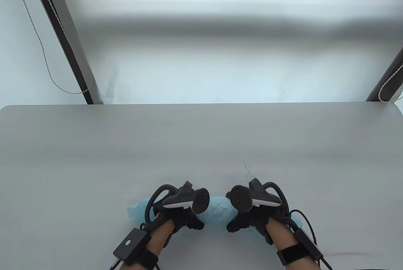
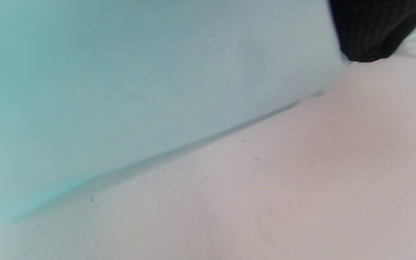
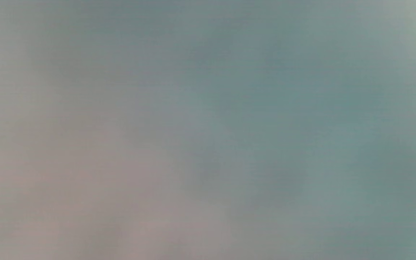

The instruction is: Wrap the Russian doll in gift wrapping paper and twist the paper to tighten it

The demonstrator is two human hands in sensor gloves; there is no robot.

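A light blue wrapping paper point(image 1: 217, 209) bundle lies crosswise near the table's front edge. The doll is hidden inside it. My left hand point(image 1: 191, 221) grips the bundle left of its bulging middle, with fingers curled down over the paper. My right hand point(image 1: 238, 224) grips it on the right the same way. Loose paper ends stick out past each wrist, one on the left point(image 1: 137, 211) and one on the right point(image 1: 297, 219). In the left wrist view the wrapping paper point(image 2: 128, 94) fills the upper left and a gloved fingertip point(image 2: 370, 32) shows at the top right. The right wrist view is a blur of blue and grey.
The grey table point(image 1: 201, 144) stretches wide beyond the hands. Its far edge meets a pale wall. Dark poles with cords stand behind it at the back left point(image 1: 67, 46) and the back right point(image 1: 388, 81).
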